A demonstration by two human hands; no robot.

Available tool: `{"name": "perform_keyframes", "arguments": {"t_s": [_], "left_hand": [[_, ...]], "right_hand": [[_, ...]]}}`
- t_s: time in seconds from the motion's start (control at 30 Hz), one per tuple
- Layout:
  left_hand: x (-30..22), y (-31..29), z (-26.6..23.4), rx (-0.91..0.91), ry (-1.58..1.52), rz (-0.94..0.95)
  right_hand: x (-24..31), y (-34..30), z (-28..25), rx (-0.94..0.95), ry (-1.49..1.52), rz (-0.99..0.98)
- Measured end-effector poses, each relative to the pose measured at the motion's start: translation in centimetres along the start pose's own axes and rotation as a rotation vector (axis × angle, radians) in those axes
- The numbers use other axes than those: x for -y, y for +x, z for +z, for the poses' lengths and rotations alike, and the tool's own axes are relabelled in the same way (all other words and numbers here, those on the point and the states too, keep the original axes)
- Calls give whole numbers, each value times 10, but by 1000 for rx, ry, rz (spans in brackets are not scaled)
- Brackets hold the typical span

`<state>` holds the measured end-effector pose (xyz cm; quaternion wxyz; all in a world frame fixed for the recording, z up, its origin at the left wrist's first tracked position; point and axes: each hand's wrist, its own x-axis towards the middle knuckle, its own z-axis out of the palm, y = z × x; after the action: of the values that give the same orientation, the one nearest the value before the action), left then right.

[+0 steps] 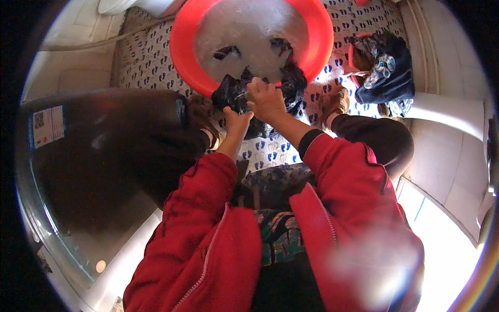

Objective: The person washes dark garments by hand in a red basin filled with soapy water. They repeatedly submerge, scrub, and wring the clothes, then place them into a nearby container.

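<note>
A dark, wet garment [228, 93] is bunched over the near rim of a red basin [183, 52]. Part of it trails into the cloudy, sudsy water, and part hangs down outside toward the floor. My right hand [266, 101] is closed on the bunched cloth at the rim, its knuckles upward. Just to the left and nearer, my left hand [237, 124] grips the same garment, with the thumb showing and the other fingers mostly hidden in the cloth. Further dark cloth [227, 52] breaks the water's surface.
To the right, a heap of clothes [384, 78] spills over a smaller reddish container. A dark glossy appliance [93, 156] fills the left side. A hose [112, 41] runs along the left wall. The floor [150, 65] has a blue footprint pattern; my feet flank the basin.
</note>
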<state>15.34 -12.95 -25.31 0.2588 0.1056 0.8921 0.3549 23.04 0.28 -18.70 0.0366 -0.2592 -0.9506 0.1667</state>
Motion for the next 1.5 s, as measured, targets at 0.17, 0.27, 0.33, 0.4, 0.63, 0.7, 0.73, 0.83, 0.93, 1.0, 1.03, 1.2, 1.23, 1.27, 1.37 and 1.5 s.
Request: {"name": "perform_keyframes", "arguments": {"t_s": [0.17,0.27,0.33,0.4,0.63,0.7,0.73,0.83,0.93,1.0,1.03,1.2,1.23,1.27,1.37,1.5], "left_hand": [[-57,-14,6,58,222,-152],[-38,-1,8,31,153,-230],[-25,5,-3,75,-84,-276],[-26,10,-11,167,-599,-430],[-43,19,-62,389,-1228,-476],[-59,9,-63,342,-1096,-306],[-67,2,-61,392,-1098,-309],[-91,-19,-58,523,-1132,-380],[-84,-5,-45,467,-1205,-423],[-61,11,-51,262,-1269,-463],[-58,17,-50,221,-1169,-506],[-19,25,-36,421,-1270,-404],[-38,13,-35,461,-1152,-442],[-68,-3,-40,496,-1032,-468],[-98,-22,-52,627,-1051,-444],[-121,-40,-58,670,-992,-496]], "right_hand": [[-33,-1,9,-28,61,-80],[-42,15,-5,89,11,90],[-64,22,-2,83,12,196],[-70,27,8,12,334,235],[12,17,66,-16,854,80],[-5,26,68,-100,802,12],[-11,31,68,-83,787,86],[-35,48,47,28,971,189],[-29,43,40,158,1340,203],[11,23,0,172,1272,95],[15,16,-1,138,1213,19],[33,4,-3,-9,813,-56],[21,9,4,-59,810,84],[6,18,14,-116,807,218],[-44,39,11,112,1021,379],[-73,52,-15,-81,1037,503]]}}
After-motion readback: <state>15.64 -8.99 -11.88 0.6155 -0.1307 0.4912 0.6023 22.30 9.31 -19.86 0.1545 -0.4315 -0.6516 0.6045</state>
